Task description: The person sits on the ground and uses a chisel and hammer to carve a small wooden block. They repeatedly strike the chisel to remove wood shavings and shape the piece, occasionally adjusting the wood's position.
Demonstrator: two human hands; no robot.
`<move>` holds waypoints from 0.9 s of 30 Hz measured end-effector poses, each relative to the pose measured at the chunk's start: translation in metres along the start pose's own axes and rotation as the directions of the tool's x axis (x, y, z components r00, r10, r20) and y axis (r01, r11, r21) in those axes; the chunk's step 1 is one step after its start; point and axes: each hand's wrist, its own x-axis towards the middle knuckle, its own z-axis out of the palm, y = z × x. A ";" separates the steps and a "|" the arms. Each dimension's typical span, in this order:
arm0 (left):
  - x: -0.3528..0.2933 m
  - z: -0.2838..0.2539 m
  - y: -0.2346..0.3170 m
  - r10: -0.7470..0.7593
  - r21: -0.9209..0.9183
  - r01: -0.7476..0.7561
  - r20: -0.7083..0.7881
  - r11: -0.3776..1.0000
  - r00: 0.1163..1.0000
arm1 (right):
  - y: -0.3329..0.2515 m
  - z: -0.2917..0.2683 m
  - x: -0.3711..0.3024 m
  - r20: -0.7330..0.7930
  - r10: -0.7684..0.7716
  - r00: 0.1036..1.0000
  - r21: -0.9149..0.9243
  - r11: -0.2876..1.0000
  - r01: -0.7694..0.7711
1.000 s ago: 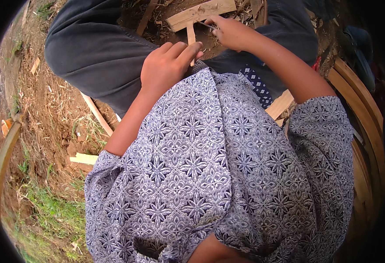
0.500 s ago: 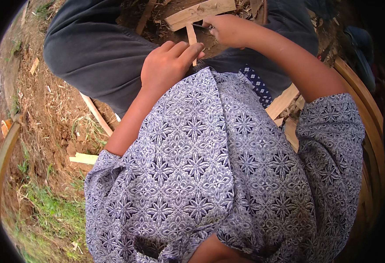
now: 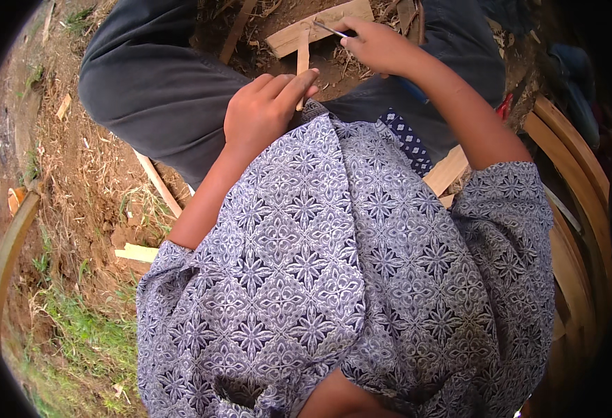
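One thin wooden strip stands upright near twelve o'clock in the view, its upper end touching a broader pale wood block that lies across the bare earth between the person's knees. The left hand is closed round the strip's lower end, fingers curled and the forefinger stretched along it toward one o'clock. The right hand, at one o'clock from the left, pinches a slim metal blade whose tip rests on the block just beside the strip's top. Dark grey trousers frame the work at eleven and one o'clock. Lower down, a blue-and-white patterned shirt fills the middle. Wood offcuts lie on the dirt at nine o'clock, and curved bamboo slats run along the three o'clock edge.
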 end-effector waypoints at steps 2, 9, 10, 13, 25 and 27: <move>0.005 0.000 0.000 -0.029 -0.029 0.029 -0.009 0.999 1.000 | -0.006 -0.018 -0.001 -0.016 -0.002 1.000 0.029 1.000 0.003; 0.040 0.018 -0.012 -0.037 -0.106 0.040 0.031 0.994 0.999 | -0.002 -0.044 -0.007 -0.057 0.100 0.993 0.113 0.989 -0.093; 0.045 0.021 -0.012 -0.044 -0.105 0.049 0.050 0.993 0.998 | 0.020 -0.033 -0.002 -0.068 0.070 0.995 0.074 0.995 -0.065; 0.048 0.036 -0.018 -0.095 -0.151 0.104 0.063 0.983 0.993 | 0.039 -0.016 0.000 -0.020 0.087 0.996 0.043 0.995 -0.086; 0.034 0.047 -0.022 0.012 -0.143 -0.001 0.076 0.990 0.997 | 0.029 -0.007 0.033 0.175 0.027 0.984 -0.088 0.996 -0.012; 0.032 0.046 -0.019 0.027 -0.114 -0.011 0.138 0.993 0.990 | 0.027 -0.009 0.040 0.211 0.061 0.976 -0.163 0.986 -0.026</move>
